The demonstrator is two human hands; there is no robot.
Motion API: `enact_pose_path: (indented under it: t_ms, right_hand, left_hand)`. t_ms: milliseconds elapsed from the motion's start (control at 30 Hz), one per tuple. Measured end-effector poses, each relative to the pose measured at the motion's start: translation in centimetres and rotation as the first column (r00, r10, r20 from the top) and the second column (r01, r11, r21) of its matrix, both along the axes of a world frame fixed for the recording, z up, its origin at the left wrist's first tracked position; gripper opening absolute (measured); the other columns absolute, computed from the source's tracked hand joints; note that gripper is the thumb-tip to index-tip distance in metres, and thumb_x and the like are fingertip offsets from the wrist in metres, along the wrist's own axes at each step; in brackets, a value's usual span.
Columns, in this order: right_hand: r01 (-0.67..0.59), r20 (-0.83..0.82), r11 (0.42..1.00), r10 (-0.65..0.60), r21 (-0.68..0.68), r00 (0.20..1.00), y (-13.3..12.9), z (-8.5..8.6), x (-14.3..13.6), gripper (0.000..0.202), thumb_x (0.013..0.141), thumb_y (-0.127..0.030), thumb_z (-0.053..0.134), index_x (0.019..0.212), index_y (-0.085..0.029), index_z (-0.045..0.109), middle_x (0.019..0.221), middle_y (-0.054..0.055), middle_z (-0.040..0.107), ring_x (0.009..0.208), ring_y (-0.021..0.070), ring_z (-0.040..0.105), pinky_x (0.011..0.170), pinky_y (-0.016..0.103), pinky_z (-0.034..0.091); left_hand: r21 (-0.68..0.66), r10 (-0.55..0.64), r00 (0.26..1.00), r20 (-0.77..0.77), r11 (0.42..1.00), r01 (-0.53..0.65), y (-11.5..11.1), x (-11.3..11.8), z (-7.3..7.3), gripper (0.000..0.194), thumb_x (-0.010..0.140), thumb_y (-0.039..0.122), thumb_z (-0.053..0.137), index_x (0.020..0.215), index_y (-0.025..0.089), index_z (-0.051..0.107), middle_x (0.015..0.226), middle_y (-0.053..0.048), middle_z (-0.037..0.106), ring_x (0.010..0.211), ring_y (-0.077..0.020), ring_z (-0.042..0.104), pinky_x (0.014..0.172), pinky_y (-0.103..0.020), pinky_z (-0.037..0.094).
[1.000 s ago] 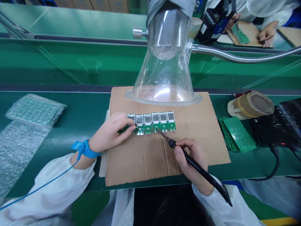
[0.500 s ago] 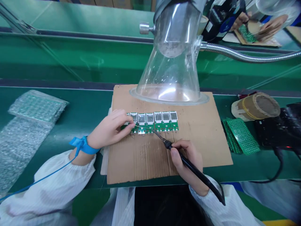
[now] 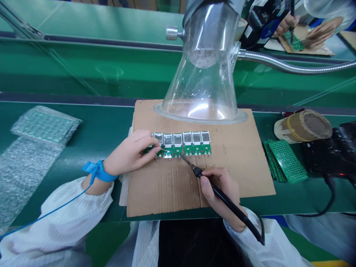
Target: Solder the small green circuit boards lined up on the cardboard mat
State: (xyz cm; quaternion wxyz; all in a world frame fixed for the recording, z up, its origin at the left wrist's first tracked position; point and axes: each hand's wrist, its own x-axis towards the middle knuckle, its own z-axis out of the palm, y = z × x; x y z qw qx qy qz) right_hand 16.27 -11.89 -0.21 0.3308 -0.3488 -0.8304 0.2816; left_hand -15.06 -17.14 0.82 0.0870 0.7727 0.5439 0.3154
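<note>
A row of green circuit boards (image 3: 196, 149) with small white-framed screens lies on a cardboard sheet (image 3: 172, 193). My left hand (image 3: 140, 148) rests over the row's left end, thumb and forefinger pinched on a thin solder wire (image 3: 168, 150) that runs right across the boards. My right hand (image 3: 219, 187) is closed round the black handle of a soldering iron (image 3: 222, 194). The iron's tip points up and left, at the lower edge of the boards near the wire's end; whether tip and wire touch is too small to tell. My left fingers hide the leftmost board.
A clear fume hood (image 3: 201, 92) hangs above the cardboard's far edge. Bubble-wrapped boards (image 3: 46, 124) lie left. At right are stacked green boards (image 3: 287, 161), a taped roll (image 3: 303, 126) and a black device (image 3: 319, 157). Across the bench, another person's hands (image 3: 324, 33) work. A blue wrist cord (image 3: 55, 207) trails left.
The soldering iron's tip and my right hand have shifted slightly left along the boards. My left hand, still pinching the solder wire, has barely moved.
</note>
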Motion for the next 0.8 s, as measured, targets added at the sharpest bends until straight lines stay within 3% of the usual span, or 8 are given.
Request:
enact_pose_path:
  t_ms: [233, 467, 800]
  right_hand:
    - [-0.040, -0.017, 0.999, 0.040, 0.003, 0.999, -0.14, 0.19, -0.06, 0.009, 0.100, -0.023, 0.067, 0.103, -0.029, 0.061, 0.081, -0.002, 0.076, 0.064, 0.0160, 0.075, 0.057, 0.026, 0.059]
    - [-0.008, 0.018, 1.000, 0.007, 0.026, 1.000, -0.33, 0.41, -0.41, 0.001, 0.102, -0.028, 0.065, 0.102, -0.027, 0.064, 0.080, -0.001, 0.076, 0.063, 0.0160, 0.074, 0.056, 0.026, 0.058]
    - [-0.043, 0.004, 0.999, 0.043, 0.025, 0.999, -0.31, 0.18, -0.92, 0.003, 0.103, -0.027, 0.064, 0.104, -0.027, 0.061, 0.083, -0.002, 0.076, 0.067, 0.0149, 0.077, 0.060, 0.023, 0.061]
  left_hand:
    - [0.007, -0.041, 0.999, -0.009, 0.999, 0.041, -0.05, 0.05, -0.18, 0.005, 0.108, 0.018, 0.060, 0.105, 0.022, 0.061, 0.080, 0.000, 0.059, 0.071, -0.0183, 0.055, 0.067, -0.033, 0.043]
    - [0.021, -0.027, 0.999, -0.023, 0.999, 0.028, -0.05, -0.41, 0.38, 0.007, 0.108, 0.018, 0.059, 0.103, 0.022, 0.060, 0.076, 0.002, 0.052, 0.066, -0.0168, 0.049, 0.068, -0.033, 0.041]
    - [0.000, -0.051, 0.997, -0.053, 0.999, 0.051, 0.03, -0.53, -0.39, 0.006, 0.109, 0.019, 0.059, 0.103, 0.019, 0.060, 0.080, 0.001, 0.056, 0.072, -0.0174, 0.054, 0.067, -0.031, 0.041]
